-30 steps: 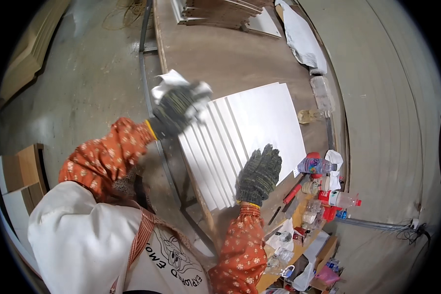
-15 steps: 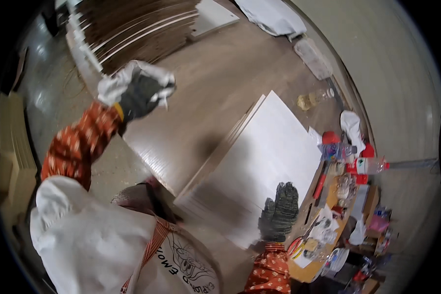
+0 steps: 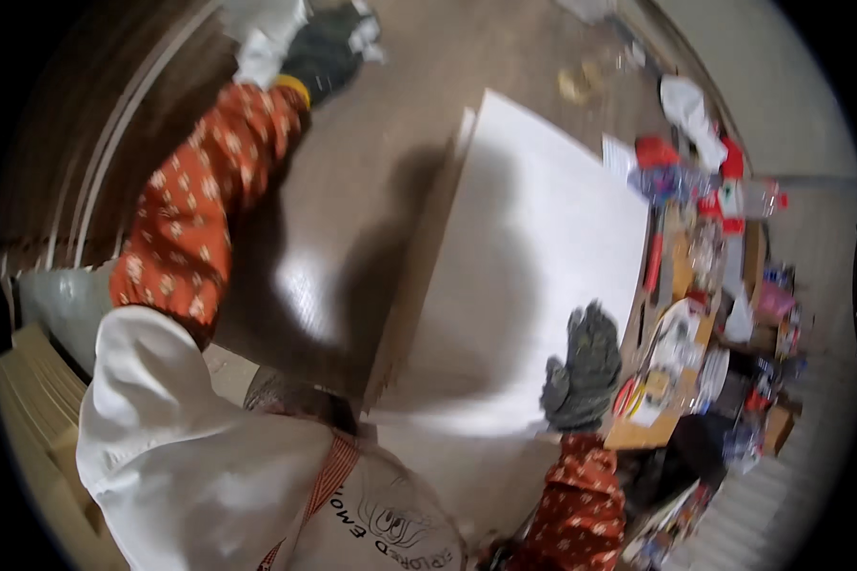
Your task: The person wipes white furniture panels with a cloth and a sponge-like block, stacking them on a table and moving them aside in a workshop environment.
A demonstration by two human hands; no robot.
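Gloved in dark grey with a yellow cuff, my left hand [image 3: 326,55] is stretched far out over the brown tabletop [image 3: 400,109]. It is closed on a crumpled white cloth [image 3: 260,36], which bulges out on both sides of the fingers. My right hand [image 3: 586,369], in a matching dark glove, lies flat on the near right part of a smooth white panel [image 3: 567,219], its fingers stretched out. This panel tops a stack of boards whose brown edges [image 3: 411,285] show along its left side.
Brown boards with pale edges [image 3: 114,124] are stacked at the far left. Right of the panel are a red-handled tool [image 3: 654,262], clear plastic bottles [image 3: 762,199], a white cloth [image 3: 690,114] and a cluttered wooden board [image 3: 638,435]. Pale boards [image 3: 33,381] stand at the left.
My view has shifted and turned. My left hand has reached farther forward with the cloth, away from my body. The right hand stays flat on the white panel.
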